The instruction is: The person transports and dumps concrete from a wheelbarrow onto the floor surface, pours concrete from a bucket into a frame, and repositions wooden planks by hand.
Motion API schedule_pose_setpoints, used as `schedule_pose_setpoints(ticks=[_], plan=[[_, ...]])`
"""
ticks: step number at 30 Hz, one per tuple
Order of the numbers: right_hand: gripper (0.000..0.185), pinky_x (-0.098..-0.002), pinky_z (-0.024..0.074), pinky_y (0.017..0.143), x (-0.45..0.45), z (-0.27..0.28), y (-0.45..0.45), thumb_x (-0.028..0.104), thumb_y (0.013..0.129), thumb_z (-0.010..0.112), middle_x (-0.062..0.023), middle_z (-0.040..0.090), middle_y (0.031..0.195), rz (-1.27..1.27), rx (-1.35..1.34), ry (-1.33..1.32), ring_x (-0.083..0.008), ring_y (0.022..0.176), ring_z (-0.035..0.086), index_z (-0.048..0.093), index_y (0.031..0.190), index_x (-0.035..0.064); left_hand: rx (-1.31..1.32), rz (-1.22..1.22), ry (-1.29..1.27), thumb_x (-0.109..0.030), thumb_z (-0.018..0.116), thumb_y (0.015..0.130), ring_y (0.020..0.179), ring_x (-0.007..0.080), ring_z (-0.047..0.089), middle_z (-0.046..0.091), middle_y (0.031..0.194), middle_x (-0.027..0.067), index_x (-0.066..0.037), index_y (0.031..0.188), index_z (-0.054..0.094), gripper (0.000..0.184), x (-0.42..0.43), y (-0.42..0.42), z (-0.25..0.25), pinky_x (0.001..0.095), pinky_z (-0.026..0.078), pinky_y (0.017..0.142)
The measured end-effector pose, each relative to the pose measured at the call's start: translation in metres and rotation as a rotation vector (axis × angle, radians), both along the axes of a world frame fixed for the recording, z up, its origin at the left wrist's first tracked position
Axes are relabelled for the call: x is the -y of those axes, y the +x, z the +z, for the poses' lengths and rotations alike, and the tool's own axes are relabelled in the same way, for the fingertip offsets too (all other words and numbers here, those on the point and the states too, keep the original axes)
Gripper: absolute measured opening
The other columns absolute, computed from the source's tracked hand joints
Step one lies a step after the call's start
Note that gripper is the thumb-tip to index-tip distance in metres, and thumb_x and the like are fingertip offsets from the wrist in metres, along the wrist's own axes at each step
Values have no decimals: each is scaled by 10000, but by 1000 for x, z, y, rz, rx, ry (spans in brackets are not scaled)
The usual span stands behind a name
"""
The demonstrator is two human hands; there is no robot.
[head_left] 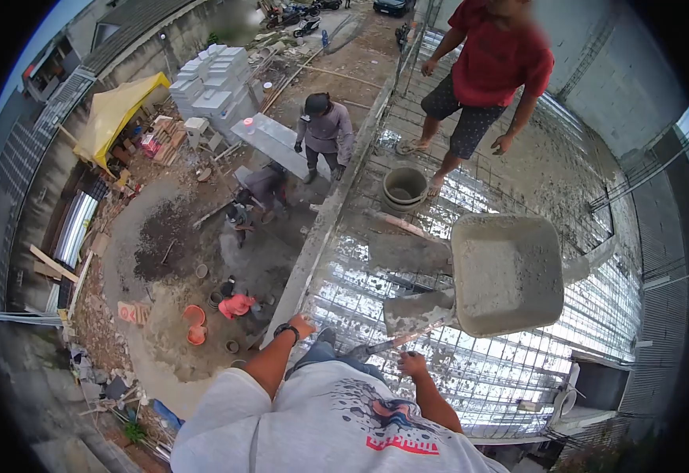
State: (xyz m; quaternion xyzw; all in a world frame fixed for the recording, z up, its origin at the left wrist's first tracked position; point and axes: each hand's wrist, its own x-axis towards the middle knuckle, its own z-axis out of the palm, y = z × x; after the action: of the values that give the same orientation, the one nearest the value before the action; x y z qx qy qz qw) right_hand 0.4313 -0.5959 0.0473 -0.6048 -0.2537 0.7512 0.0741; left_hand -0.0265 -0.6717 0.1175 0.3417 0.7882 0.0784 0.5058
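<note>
My left hand (303,325), with a dark watch on the wrist, is beside the raised concrete edge (317,244); its fingers are too small to read. My right hand (412,364) hangs with curled fingers just below a wheelbarrow handle (392,344), apart from it, and nothing shows in it. The cement-smeared wheelbarrow (507,276) stands ahead to the right on the deck, its tray seeming bare inside apart from grey residue. Its other handle (407,226) points left. Beyond it stand nested grey buckets (404,189).
Rebar mesh over shiny metal decking (486,386) lies underfoot, with wet concrete (549,165) farther off. A person in a red shirt (498,55) stands by the buckets. Past the edge is a drop to ground level, with several workers, a sand pile (175,331) and stacked blocks (218,87).
</note>
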Motion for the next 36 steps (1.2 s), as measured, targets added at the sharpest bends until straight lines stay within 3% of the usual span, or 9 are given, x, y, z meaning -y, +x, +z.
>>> schedule_pose_setpoints(ticks=[2,8,12,14,19,22,27,30,36], plan=[[365,-403,507,563,1,62,-26,283,880,609,-151,652,894,168,335,120,-248,711,644,536,1117,15,6,57,-31,-387,764,673,1149,291,548,567,1242,182,-37,1250,541,711,14,-8,-2,357,431,971],[368,-435,509,623,4,67,-23,291,887,600,-165,648,922,128,225,-8,-274,745,645,530,1128,21,-31,137,-159,-337,753,668,1135,302,558,572,1228,190,-46,1222,561,655,58,-23,8,372,449,952],[342,-394,503,579,0,85,-44,272,885,601,-138,642,889,175,339,95,-249,713,638,541,1120,32,-30,126,-166,-346,747,670,1104,311,576,584,1200,204,-26,1197,573,640,83,-22,-15,374,465,929],[298,-319,481,471,-2,108,-61,190,876,626,-105,617,742,114,357,178,-180,593,604,555,1033,-53,-20,112,-163,-346,744,674,1096,313,581,586,1194,208,-22,1189,577,631,89,-20,-18,374,470,923],[378,-311,462,473,-4,85,-60,262,868,634,-106,643,808,103,316,218,-182,594,613,535,1094,-23,7,25,-144,-336,748,678,1108,303,575,588,1198,200,-23,1189,583,621,74,-17,-31,370,449,947],[414,-279,472,488,2,93,-67,149,856,634,-122,637,775,-13,329,157,-159,584,593,508,1156,-107,-49,-27,-51,-335,770,650,1037,279,613,626,1135,186,-14,1166,599,630,53,-19,-39,345,470,904],[339,-299,456,431,20,70,-49,235,801,713,-77,632,651,-5,405,186,-145,527,585,629,957,-53,23,-28,28,-291,771,658,986,240,634,650,1094,163,-4,1182,585,626,24,-31,-45,321,481,875],[299,-296,372,365,31,38,-31,152,830,686,-68,579,700,3,332,118,-162,482,516,530,1023,-15,7,-39,18,-299,768,662,1005,245,627,651,1099,151,-19,1195,578,631,11,-38,-48,325,475,892],[442,-332,476,479,47,80,-46,174,777,755,-88,651,804,-66,436,106,-193,599,609,531,1095,-38,0,-122,-62,-345,778,667,1124,288,569,590,1213,178,-41,1232,570,674,-4,-48,-32,341,440,959]])
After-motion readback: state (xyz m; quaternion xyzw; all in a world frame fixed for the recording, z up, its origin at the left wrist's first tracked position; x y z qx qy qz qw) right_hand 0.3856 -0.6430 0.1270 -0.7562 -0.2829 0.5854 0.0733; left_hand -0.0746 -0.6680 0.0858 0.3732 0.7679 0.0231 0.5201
